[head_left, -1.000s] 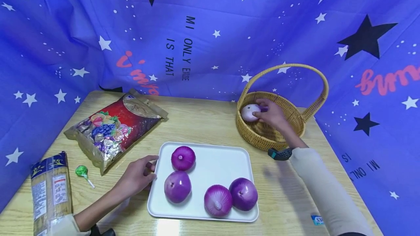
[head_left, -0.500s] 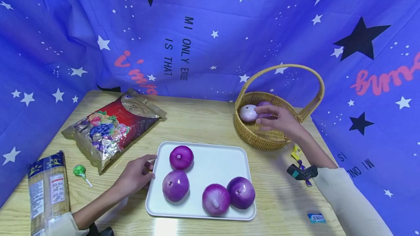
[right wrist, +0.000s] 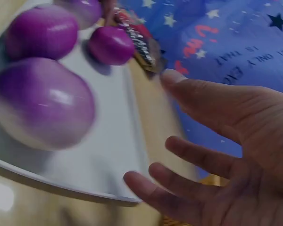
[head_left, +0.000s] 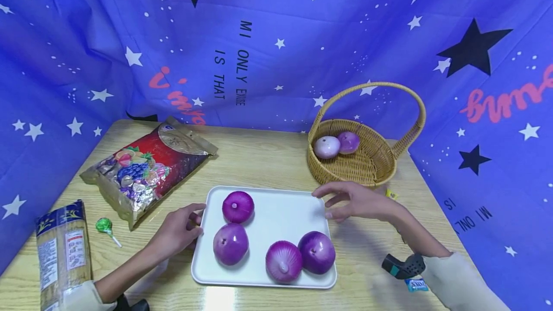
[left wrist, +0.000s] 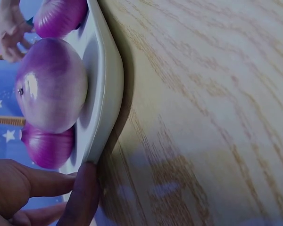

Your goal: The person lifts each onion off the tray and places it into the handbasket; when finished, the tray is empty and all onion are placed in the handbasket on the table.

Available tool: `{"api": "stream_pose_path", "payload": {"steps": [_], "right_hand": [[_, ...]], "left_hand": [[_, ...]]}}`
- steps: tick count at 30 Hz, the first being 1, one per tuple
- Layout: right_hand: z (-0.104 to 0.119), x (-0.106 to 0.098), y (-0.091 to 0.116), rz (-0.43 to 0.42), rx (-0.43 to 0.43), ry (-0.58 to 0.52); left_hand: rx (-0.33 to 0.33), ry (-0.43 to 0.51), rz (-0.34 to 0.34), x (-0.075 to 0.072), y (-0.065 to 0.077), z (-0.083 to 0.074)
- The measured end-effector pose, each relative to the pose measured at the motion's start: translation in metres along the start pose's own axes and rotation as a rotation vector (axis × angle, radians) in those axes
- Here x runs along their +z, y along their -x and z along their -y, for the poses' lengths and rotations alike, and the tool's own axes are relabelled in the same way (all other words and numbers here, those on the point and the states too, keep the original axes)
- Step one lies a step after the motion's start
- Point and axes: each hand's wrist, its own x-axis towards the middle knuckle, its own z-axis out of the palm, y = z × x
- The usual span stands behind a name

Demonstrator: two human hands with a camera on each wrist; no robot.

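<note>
A white tray (head_left: 276,205) bears several purple onions, two on its left, a ridged one (head_left: 238,207) behind a smoother one (head_left: 231,244), and two side by side at the front right, a ridged one (head_left: 283,261) and a darker one (head_left: 317,252). My left hand (head_left: 177,228) pinches the tray's left rim; the left wrist view has its thumb (left wrist: 82,193) against the tray's outer side. Over the tray's back right corner my right hand (head_left: 356,200) hovers, fingers spread and holding nothing. Two more onions, one pale (head_left: 327,148) and one purple (head_left: 348,142), lie in the wicker basket (head_left: 332,174).
A red and gold candy bag (head_left: 151,169) lies at the back left. In front of it are a green lollipop (head_left: 104,225) and a clear noodle packet (head_left: 65,253). A blue wrapped sweet (head_left: 416,285) sits near my right wrist. Starred blue cloth (head_left: 268,61) walls the table.
My right hand has let go of the pale onion in the basket and come forward and left to the tray's right edge. My left hand stays at the left rim.
</note>
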Motion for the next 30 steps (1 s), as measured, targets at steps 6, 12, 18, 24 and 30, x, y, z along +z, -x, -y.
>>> {"api": "stream_pose_path", "payload": {"steps": [6, 12, 18, 24, 30], "right_hand": [[-0.009, 0.023, 0.002, 0.077, -0.025, 0.104], [-0.018, 0.036, 0.002, 0.124, -0.033, 0.105], [-0.023, 0.044, 0.003, 0.165, -0.015, 0.06], [-0.024, 0.043, 0.005, 0.164, -0.006, 0.044], [-0.019, 0.038, 0.006, 0.121, 0.042, 0.043]], "left_hand": [[0.0, -0.024, -0.005, -0.001, 0.001, -0.001], [-0.009, -0.026, -0.003, 0.001, 0.0, 0.0], [-0.005, -0.032, 0.0, 0.001, 0.0, -0.001], [-0.001, -0.036, 0.0, 0.001, 0.001, -0.001], [-0.007, -0.032, -0.002, 0.002, 0.0, -0.002]]}}
